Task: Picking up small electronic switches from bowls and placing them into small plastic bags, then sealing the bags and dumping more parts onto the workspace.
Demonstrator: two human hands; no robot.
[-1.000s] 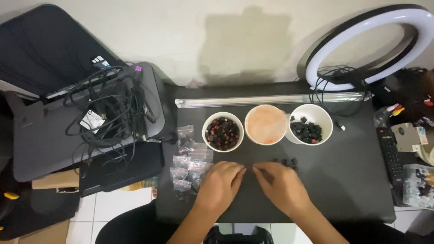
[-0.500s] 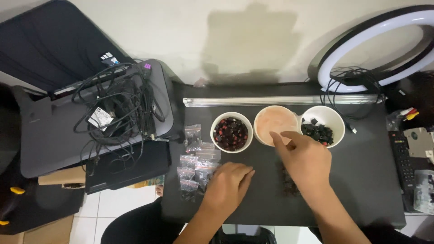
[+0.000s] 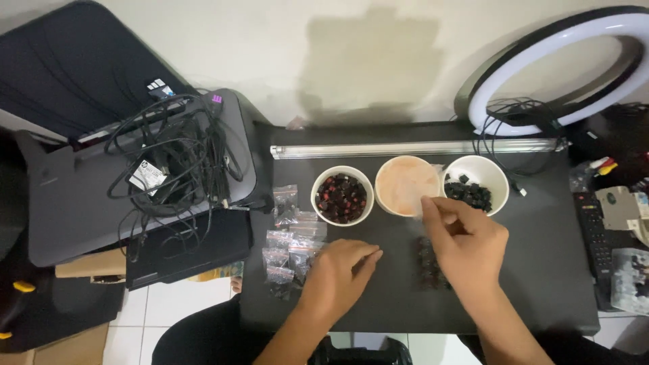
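Three white bowls stand in a row on a black table. The left bowl holds dark red pieces, the middle bowl something pale orange, and the right bowl black pieces. My right hand reaches over the middle bowl's near rim, thumb and forefinger pinched together; whether they hold anything I cannot tell. A small cluster of dark pieces lies on the table just under that hand. My left hand rests palm down with curled fingers beside a heap of small clear plastic bags.
A grey printer with tangled black cables sits to the left. A long light tube lies behind the bowls, and a ring light leans at the back right. Remotes and clutter fill the right edge.
My right hand has lifted off the table in front of me and moved up to the middle bowl. My left hand stays in about the same place near the bags.
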